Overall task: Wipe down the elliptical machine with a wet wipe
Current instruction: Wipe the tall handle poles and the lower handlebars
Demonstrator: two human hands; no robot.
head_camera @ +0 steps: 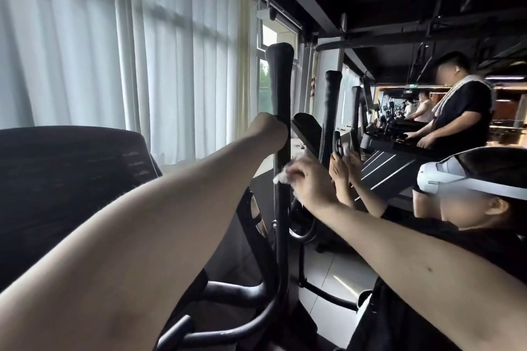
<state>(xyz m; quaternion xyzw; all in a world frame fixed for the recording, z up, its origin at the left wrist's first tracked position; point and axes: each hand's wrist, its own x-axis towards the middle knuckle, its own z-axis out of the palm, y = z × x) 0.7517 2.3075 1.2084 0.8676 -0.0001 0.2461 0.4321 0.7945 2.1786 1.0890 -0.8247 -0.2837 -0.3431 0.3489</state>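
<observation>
The black elliptical machine (251, 236) fills the middle of the head view, with its tall upright handlebar (281, 82) rising in front of me. My left hand (271, 131) grips this handlebar partway up, fingers wrapped round the far side and mostly hidden. Just below it, my right hand (308, 179) holds a crumpled white wet wipe (281, 177) pressed against the same bar. The dark console (71, 179) sits at my left.
A person wearing a white headset (467, 179) stands close at my right, hands on a second elliptical's handle (332, 111). Another person stands on a treadmill (399, 148) behind. White curtains (114, 37) cover the windows at left. Grey tiled floor (336, 271) lies between machines.
</observation>
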